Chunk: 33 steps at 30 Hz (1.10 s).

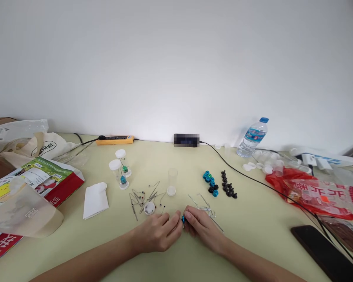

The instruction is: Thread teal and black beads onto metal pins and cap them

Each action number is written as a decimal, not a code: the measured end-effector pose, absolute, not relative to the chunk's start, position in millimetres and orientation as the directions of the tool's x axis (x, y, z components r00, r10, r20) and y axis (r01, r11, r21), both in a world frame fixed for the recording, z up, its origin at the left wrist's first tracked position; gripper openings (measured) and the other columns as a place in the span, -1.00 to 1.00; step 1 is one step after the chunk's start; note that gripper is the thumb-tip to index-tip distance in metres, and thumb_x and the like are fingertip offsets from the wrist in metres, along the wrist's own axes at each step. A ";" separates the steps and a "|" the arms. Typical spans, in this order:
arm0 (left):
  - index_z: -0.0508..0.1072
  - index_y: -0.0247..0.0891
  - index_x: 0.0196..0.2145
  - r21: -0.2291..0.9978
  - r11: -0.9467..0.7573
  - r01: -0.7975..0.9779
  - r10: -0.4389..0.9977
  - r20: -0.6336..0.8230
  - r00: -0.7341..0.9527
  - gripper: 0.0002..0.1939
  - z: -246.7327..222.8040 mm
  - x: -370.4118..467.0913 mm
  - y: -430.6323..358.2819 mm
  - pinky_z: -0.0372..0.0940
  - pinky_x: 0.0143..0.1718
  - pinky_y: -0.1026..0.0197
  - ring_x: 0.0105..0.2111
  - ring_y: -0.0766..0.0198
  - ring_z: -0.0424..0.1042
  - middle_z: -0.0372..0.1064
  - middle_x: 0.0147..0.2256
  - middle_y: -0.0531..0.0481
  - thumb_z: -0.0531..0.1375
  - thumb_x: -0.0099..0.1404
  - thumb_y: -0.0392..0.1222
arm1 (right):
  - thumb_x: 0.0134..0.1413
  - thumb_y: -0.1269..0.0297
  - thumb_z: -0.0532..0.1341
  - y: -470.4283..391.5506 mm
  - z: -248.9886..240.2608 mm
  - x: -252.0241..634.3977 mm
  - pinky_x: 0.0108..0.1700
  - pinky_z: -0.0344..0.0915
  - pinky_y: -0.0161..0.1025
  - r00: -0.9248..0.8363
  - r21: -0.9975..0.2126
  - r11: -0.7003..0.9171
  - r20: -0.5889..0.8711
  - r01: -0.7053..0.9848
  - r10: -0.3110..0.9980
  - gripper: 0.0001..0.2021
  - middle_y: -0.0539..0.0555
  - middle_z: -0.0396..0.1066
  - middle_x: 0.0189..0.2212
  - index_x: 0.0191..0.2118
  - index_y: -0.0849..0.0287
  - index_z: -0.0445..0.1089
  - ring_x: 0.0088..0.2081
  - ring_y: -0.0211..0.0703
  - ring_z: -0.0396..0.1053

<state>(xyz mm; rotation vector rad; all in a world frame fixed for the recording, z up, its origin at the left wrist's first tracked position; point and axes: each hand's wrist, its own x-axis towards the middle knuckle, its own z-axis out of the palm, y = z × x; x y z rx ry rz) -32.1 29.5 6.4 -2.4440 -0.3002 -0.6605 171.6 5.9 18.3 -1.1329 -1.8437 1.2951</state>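
A small shiny blue part (183, 220) is pinched between the fingertips of both hands, low over the table. My left hand (160, 233) is closed on it from the left, my right hand (204, 228) from the right; the fingers hide most of it. Beside my left hand lie a white cap (149, 208) with tiny bits inside and several thin metal wires with small beads (141, 197). Bent metal rods (207, 209) lie just beyond my right hand. An upright clear tube (172, 184) stands past the hands. Farther right are blue knob-like parts (212, 181) and small black parts (228, 186).
Two capped clear tubes (122, 172) with parts inside stand at left, near folded white paper (95, 199), a plastic jug (26, 213) and an orange power strip (115, 140). Rightward are a water bottle (253, 137), red plastic bag (312, 192), black cable (241, 169) and dark phone (320, 248).
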 end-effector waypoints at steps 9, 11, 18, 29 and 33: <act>0.40 -0.38 -0.19 -0.466 -0.816 0.342 0.064 0.516 0.854 -0.78 7.3 -33.7 33.8 0.20 -0.63 0.30 -0.53 0.34 0.28 0.39 -0.16 -0.28 0.05 0.23 -0.32 | 0.24 0.00 -0.11 6.7 19.2 171.0 -0.46 0.08 -0.32 -0.437 -0.940 0.140 -0.010 0.310 0.899 -0.62 -0.05 0.20 -0.58 -0.44 0.15 0.19 -0.55 -0.28 0.13; 0.40 -0.38 -0.19 -0.486 -0.805 0.339 0.052 0.511 0.858 -0.79 6.8 -34.5 34.8 0.21 -0.62 0.30 -0.53 0.34 0.28 0.39 -0.17 -0.28 0.06 0.23 -0.31 | 0.24 0.00 -0.10 7.1 19.5 171.0 -0.46 0.08 -0.33 -0.441 -0.934 0.147 -0.012 0.325 0.897 -0.62 -0.05 0.20 -0.59 -0.44 0.16 0.19 -0.55 -0.28 0.13; 0.37 -0.40 -0.17 -0.528 -0.779 0.338 0.021 0.516 0.856 -0.79 5.2 -36.3 37.2 0.21 -0.66 0.29 -0.55 0.35 0.28 0.39 -0.16 -0.25 0.08 0.23 -0.33 | 0.24 0.00 -0.09 7.7 19.3 170.8 -0.45 0.09 -0.33 -0.435 -0.925 0.167 0.002 0.341 0.901 -0.61 -0.07 0.20 -0.61 -0.44 0.17 0.21 -0.55 -0.30 0.14; 0.31 -0.41 -0.06 -0.404 -0.847 0.347 0.005 0.645 0.764 -0.71 7.3 -35.0 36.8 0.34 -0.17 0.11 -0.12 0.12 0.35 0.38 -0.13 -0.24 0.08 0.23 -0.39 | 0.19 -0.09 -0.09 4.5 16.2 166.2 -0.54 0.06 -0.34 -0.388 -0.958 0.134 0.026 0.255 0.921 -0.57 -0.04 0.22 -0.55 -0.45 0.16 0.18 -0.58 -0.32 0.14; 0.36 -0.32 -0.21 -0.031 -0.938 0.346 0.174 0.820 0.545 -0.84 10.7 -34.1 26.2 0.33 -0.23 0.10 -0.23 0.18 0.36 0.40 -0.28 -0.14 0.13 0.22 -0.32 | 0.22 -0.06 -0.11 3.3 15.8 165.8 -0.56 0.03 -0.35 -0.338 -0.973 0.112 0.039 0.200 0.940 -0.60 -0.05 0.21 -0.56 -0.45 0.15 0.15 -0.58 -0.32 0.14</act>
